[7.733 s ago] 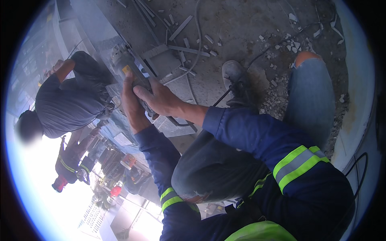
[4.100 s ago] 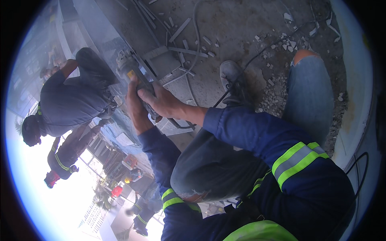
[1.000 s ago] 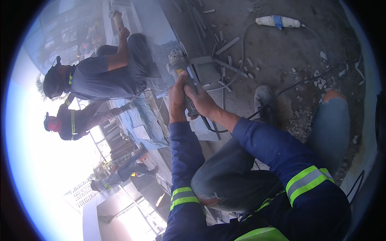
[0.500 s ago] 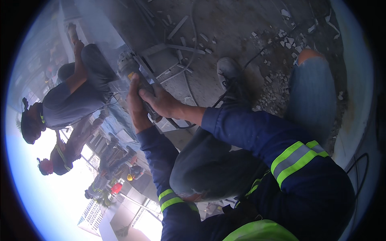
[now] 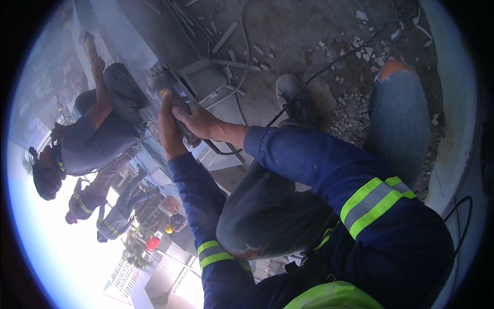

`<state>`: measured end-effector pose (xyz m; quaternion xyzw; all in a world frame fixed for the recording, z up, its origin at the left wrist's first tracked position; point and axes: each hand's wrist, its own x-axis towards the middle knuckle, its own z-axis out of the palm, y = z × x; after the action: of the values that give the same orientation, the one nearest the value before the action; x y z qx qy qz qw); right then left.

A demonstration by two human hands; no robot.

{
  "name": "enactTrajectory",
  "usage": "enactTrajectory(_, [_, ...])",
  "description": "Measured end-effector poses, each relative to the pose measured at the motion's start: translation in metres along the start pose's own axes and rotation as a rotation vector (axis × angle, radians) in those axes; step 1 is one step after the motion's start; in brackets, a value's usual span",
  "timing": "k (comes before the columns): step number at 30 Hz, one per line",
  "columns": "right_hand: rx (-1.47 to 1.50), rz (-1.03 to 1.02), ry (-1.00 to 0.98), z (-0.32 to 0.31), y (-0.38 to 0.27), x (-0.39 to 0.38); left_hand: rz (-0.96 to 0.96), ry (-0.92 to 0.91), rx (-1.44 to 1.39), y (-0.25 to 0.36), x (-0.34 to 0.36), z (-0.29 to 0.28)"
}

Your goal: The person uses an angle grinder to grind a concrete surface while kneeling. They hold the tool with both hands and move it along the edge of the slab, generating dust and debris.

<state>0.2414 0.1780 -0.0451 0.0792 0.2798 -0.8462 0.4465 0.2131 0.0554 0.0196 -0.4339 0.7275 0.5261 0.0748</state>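
An angle grinder [image 5: 162, 81] is gripped by both my hands, its head meeting the edge of a pale flat slab [image 5: 133, 38]. My left hand [image 5: 169, 127] wraps the body from the left side. Over the rear of the body is my right hand [image 5: 205, 123], thumb pointing toward the head. Haze and dust blur the head, so its disc cannot be made out. From the tool's back end a black cord [image 5: 267, 123] runs past my shoe [image 5: 289, 92] and off across the ground.
At the left a co-worker [image 5: 92, 139] in dark clothes crouches close by, holding a tool [image 5: 90, 45]. More people are behind. Broken chips [image 5: 363, 54], strips of offcut [image 5: 225, 37] and a pale hose [image 5: 246, 49] lie on the dusty ground. A pale wall [image 5: 453, 118] curves along the right.
My hands and the grinder have shifted slightly left and up. The cord now crosses in front of my shoe. The near co-worker and the people behind appear in slightly different places.
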Motion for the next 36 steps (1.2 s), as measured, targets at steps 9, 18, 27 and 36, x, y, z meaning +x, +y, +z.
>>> enactTrajectory(9, [-0.027, -0.052, -0.008, -0.001, 0.01, -0.008, 0.004, -0.014, 0.012, -0.005, -0.008, -0.003])
enactTrajectory(18, [-0.042, 0.008, -0.02, -0.002, 0.024, -0.019, 0.019, 0.056, 0.056, -0.005, -0.031, 0.006])
enactTrajectory(27, [0.049, 0.025, -0.041, 0.001, 0.027, -0.036, -0.006, 0.027, 0.057, -0.006, -0.047, 0.007])
enactTrajectory(36, [0.045, -0.008, -0.023, -0.003, 0.017, -0.026, 0.033, 0.048, 0.08, -0.014, -0.022, -0.002])
